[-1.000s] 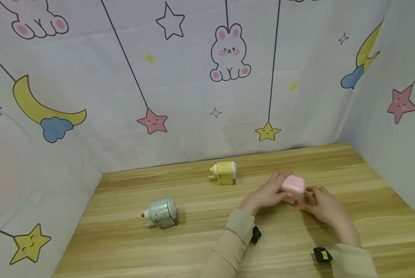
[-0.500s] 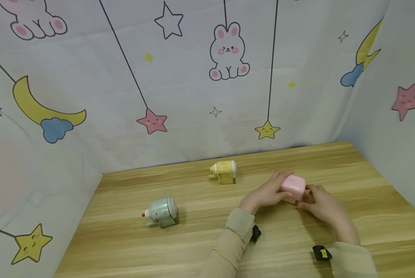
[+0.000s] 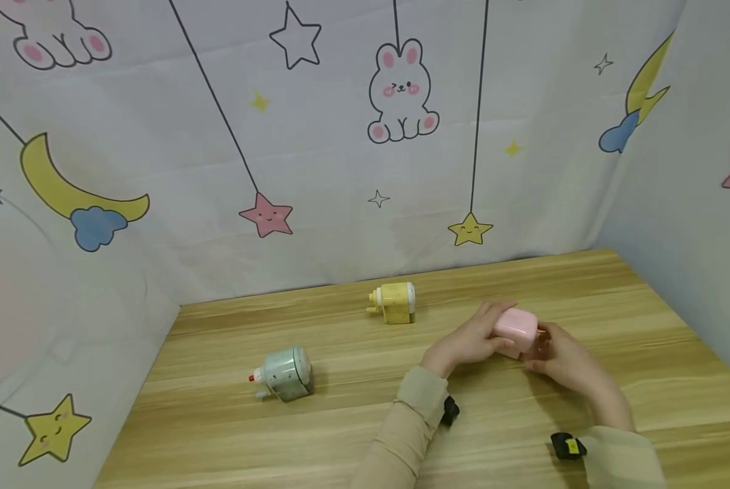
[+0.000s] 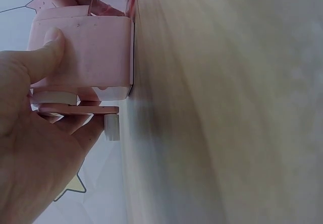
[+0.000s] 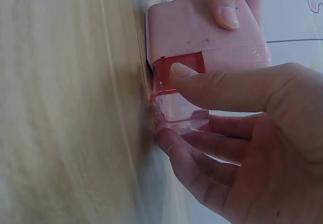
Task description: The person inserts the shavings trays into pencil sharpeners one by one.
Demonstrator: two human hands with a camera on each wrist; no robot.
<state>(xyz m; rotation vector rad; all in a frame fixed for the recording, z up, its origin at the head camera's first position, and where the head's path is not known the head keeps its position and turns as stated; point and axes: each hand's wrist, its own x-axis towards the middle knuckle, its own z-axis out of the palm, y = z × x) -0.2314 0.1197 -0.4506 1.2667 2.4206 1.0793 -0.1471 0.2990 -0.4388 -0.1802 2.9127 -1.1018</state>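
A pink hand-crank pencil sharpener (image 3: 516,327) is on the right part of the wooden table. My left hand (image 3: 470,338) grips its body, with the thumb on the near side. In the left wrist view, the crank (image 4: 75,110) with its white knob (image 4: 112,127) faces the left palm. At the opposite end, a clear reddish shavings drawer (image 5: 179,108) juts partly out of the body. My right hand (image 3: 571,363) pinches this drawer, its thumb on one face and fingers on the other. Whether shavings lie inside cannot be made out well.
A yellow crank sharpener (image 3: 396,303) stands near the back edge of the table (image 3: 340,435). Farther left is a mint-green one (image 3: 286,373) with a red tip. A white printed curtain (image 3: 340,156) encloses the back and sides.
My right hand's fingers have shifted slightly and closed in on the clear drawer. The left hand and the pink sharpener stay almost where they were.
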